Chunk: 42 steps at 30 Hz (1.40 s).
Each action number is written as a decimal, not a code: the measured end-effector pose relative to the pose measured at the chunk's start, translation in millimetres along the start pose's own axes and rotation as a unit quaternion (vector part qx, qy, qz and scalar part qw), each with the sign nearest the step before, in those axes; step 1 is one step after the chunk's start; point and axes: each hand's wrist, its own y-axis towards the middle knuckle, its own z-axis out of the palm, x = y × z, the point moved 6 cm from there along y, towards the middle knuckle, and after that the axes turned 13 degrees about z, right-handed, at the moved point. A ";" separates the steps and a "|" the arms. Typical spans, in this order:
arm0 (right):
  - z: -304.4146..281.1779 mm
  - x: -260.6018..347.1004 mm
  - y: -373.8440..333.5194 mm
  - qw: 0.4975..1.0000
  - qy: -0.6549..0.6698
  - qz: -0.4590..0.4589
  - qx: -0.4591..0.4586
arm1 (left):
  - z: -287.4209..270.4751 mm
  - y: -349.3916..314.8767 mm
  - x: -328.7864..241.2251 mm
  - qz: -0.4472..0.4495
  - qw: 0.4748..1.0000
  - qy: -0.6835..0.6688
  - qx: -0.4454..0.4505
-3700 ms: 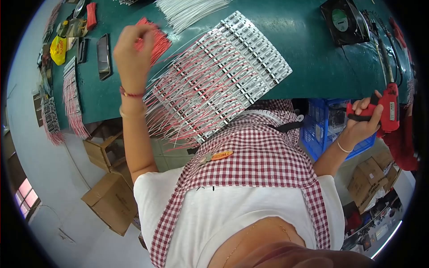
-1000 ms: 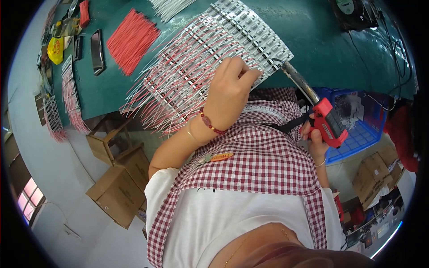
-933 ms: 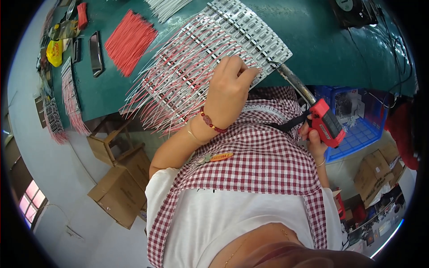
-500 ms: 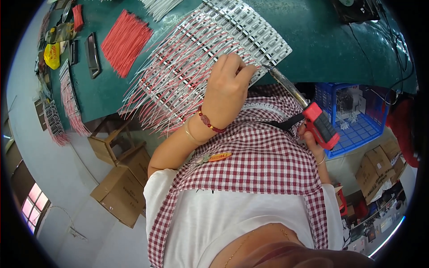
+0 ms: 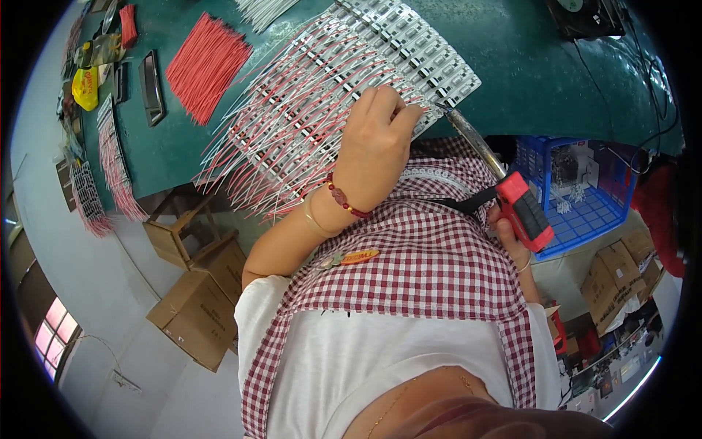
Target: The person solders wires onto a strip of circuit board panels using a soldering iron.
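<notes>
My left hand (image 5: 376,150) is over the near right part of a panel of small circuit boards (image 5: 428,55), its thumb and fingers closed in a pinch. What lies between the fingertips is too small and hidden to make out. Many thin red and white wires (image 5: 285,124) fan out from the panel toward the left and near side, some passing under this hand. My right hand (image 5: 510,238) grips the red and black handle of a soldering iron (image 5: 493,157). Its metal tip reaches up to the panel's near right edge, just right of my left fingertips.
A bundle of red wires (image 5: 208,67) and a bundle of white wires (image 5: 265,11) lie on the green table (image 5: 534,73). Left of them are a black tray (image 5: 152,88) and wired panels (image 5: 117,157). A blue crate (image 5: 585,227) stands below the table at right, cardboard boxes (image 5: 197,314) at left.
The soldering iron's tip has shifted slightly right, away from my left fingertips. The panel has moved a little to the right; my left hand stays nearly in place, still pinched.
</notes>
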 end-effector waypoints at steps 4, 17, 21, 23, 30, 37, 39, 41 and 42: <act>3.9 14.1 6.7 0.995 -0.094 -0.031 -0.012 | 1.7 -0.1 0.5 -0.001 1.000 0.003 0.005; -0.8 3.2 -1.3 0.993 -0.089 -0.065 -0.046 | 0.8 0.1 1.4 0.000 1.000 0.014 -0.007; 0.3 3.1 0.1 0.996 -0.049 -0.056 -0.039 | 0.5 -0.5 -0.8 0.004 0.999 0.042 0.024; -0.8 0.0 0.9 0.997 -0.041 -0.048 -0.051 | -4.6 0.5 -2.8 0.007 0.996 0.075 0.037; -6.1 -8.0 0.2 0.999 0.036 0.013 -0.007 | -83.1 -29.2 19.4 -0.099 0.981 0.110 0.128; 6.1 1.9 5.5 0.978 0.173 0.097 0.056 | -66.6 -10.6 2.9 -0.079 0.996 0.041 -0.008; 5.1 -0.1 1.3 0.982 0.151 0.092 0.070 | -24.9 -3.9 -9.8 -0.045 0.999 0.001 0.012; 4.1 -11.1 -6.1 0.979 0.167 0.103 0.056 | 0.6 -0.2 -12.7 -0.040 0.999 0.000 0.025; 4.0 -11.8 -7.0 0.979 0.168 0.103 0.057 | 4.2 1.6 -11.7 -0.044 0.998 0.042 0.006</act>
